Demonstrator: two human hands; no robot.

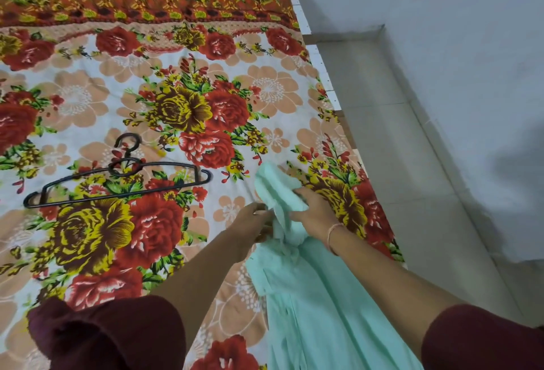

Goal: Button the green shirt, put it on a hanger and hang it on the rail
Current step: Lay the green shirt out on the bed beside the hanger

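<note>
Both hands, left hand (253, 222) and right hand (315, 216), pinch the bunched collar end of the pale mint-green cotton shirt (318, 296) lying along the floral bedsheet's (88, 90) right edge; misaligned plackets could skip a buttonhole. Black plastic hanger (117, 181) waits apart.

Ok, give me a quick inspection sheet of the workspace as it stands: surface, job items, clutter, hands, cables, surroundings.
Surface: bed with a floral bedsheet, mostly flat.
Job's things: green shirt lies at the bed's right edge, trailing toward the person, its top end bunched; whether any buttons are done cannot be told. Black hanger lies flat to the left, apart from the shirt, untouched. Rail: not seen.
Clutter: nothing seen.
Grippers: left hand and right hand each have a grip on the bunched top of the shirt.
Cables: nothing seen.
Surroundings: tiled floor and pale wall to the right of the bed.
</note>
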